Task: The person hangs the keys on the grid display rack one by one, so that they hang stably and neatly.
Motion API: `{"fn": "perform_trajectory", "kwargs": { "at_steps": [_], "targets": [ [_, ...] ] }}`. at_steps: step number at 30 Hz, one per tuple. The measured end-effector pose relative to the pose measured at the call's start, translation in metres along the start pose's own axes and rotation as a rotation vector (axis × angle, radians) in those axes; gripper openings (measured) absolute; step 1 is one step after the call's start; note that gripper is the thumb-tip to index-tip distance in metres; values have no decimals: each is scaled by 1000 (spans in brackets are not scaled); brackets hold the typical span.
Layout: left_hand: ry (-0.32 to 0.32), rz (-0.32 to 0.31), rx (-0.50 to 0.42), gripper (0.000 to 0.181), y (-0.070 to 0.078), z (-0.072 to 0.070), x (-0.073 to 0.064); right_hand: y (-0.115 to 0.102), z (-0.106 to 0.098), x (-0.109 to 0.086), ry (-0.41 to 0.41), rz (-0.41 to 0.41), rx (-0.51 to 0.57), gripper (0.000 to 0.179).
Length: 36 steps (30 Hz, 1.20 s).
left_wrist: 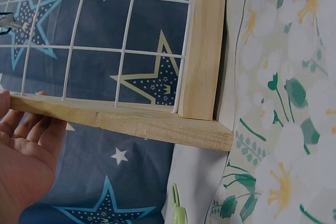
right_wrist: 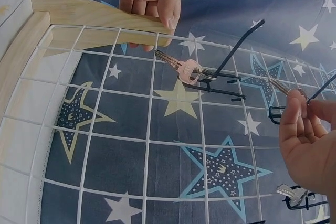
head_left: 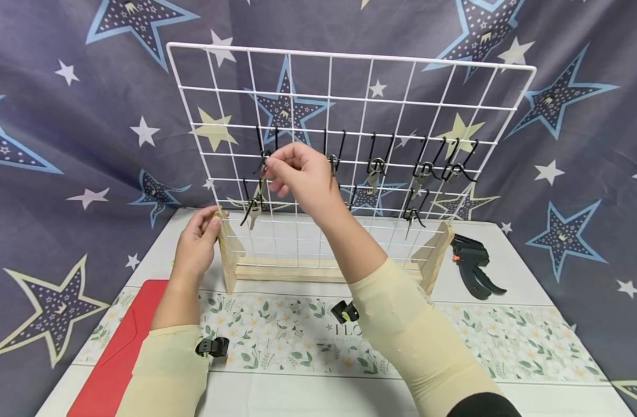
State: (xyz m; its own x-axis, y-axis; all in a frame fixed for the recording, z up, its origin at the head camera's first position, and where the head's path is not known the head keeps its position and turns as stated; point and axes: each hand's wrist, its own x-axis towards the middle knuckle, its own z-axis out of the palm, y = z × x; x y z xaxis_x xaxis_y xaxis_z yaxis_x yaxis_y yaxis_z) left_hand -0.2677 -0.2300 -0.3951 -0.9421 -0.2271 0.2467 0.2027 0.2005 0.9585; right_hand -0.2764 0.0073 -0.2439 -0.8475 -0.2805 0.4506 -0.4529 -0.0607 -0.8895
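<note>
A white wire grid panel (head_left: 349, 139) stands upright in a wooden stand (left_wrist: 121, 121). My left hand (head_left: 195, 240) grips the left end piece of that stand, thumb on one side and fingers on the other in the left wrist view (left_wrist: 31, 150). Up at the panel's left part, my right hand (head_left: 305, 176) pinches at a key (right_wrist: 280, 86) beside a black hook. Whether the fingers hold its bow or its ring is hidden. Just below hangs another key (right_wrist: 189, 72) on a black hook (head_left: 253, 204).
Several more hooks with keys (head_left: 375, 168) hang across the panel to the right. A black clamp (head_left: 474, 263) lies right of the stand. On the table's left is a red envelope (head_left: 122, 341). A star-patterned cloth (head_left: 62, 174) covers the back and sides.
</note>
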Motion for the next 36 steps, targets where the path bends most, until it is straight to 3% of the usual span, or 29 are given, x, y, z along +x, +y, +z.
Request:
{"fn": "perform_trajectory", "kwargs": {
  "at_steps": [8,18,36],
  "targets": [
    [-14,1,-16,43,0,0,1,1,2,5,35,37,-31,9],
    [-6,-21,-13,42,-1,1,2,3,4,7,87,10,-96,8],
    [-9,-9,-20,43,-1,0,0,2,7,7,138,32,-190,9]
  ]
}}
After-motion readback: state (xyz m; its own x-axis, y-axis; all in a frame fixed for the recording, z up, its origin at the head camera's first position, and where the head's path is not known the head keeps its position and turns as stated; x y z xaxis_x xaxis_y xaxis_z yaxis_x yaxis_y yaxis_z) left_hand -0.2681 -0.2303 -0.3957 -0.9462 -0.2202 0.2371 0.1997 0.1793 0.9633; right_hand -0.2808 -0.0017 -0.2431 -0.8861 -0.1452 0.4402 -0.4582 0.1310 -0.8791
